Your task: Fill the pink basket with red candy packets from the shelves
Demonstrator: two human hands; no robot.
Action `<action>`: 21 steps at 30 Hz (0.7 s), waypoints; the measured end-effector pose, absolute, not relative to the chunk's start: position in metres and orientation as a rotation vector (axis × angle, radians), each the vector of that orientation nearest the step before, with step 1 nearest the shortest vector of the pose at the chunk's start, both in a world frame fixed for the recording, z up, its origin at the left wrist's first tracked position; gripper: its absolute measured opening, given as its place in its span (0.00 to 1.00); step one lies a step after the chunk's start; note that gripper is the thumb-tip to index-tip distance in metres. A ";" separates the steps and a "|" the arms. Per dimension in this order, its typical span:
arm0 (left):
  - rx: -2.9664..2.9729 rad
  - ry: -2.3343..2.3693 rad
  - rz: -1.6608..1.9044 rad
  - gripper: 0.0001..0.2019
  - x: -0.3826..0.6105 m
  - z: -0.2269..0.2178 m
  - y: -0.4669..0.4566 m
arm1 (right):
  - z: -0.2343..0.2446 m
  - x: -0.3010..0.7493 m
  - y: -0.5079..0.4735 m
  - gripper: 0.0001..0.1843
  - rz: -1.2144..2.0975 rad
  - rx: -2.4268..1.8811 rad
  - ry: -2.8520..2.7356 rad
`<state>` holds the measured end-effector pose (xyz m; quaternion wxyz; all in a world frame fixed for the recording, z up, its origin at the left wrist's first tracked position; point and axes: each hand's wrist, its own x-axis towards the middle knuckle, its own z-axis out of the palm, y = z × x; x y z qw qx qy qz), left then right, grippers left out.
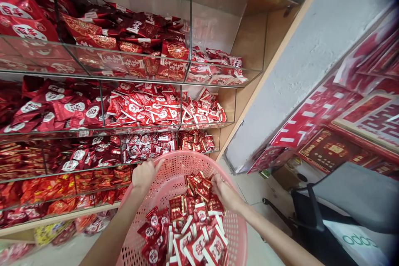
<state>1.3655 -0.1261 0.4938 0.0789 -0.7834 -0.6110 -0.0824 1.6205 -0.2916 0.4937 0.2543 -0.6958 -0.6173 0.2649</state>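
A pink perforated plastic basket (238, 232) is below me, with small red and white wrapped packets (199, 249) and darker red packets (156, 232) in it. My left hand (144, 176) is closed over the basket's far left rim. Inside the right part of the basket, my right hand (225, 193) has its fingers curled against a bunch of small red and gold packets (199, 186). Part of its fingers is hidden behind those packets.
Glass-fronted shelves (149, 126) full of red packets stand ahead and to the left. A grey wall end (280, 66) is to their right. Red decorations (336, 149) and a black chair (324, 212) with a white bag (352, 241) occupy the right side.
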 end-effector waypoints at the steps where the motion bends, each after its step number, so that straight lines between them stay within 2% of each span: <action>1: -2.346 -1.830 -0.248 0.37 1.366 0.494 -0.126 | 0.494 1.621 -0.293 0.04 0.705 -1.871 -1.665; 9: -2.316 -1.814 -0.259 0.37 1.366 0.492 -0.127 | 0.514 1.634 -0.286 0.07 0.648 -1.699 -1.735; 13: -2.321 -1.805 -0.252 0.37 1.366 0.493 -0.127 | 0.523 1.646 -0.277 0.06 0.579 -1.801 -2.010; 21: -2.322 -1.790 -0.248 0.37 1.366 0.497 -0.128 | 0.548 1.644 -0.261 0.12 0.341 -1.881 -2.490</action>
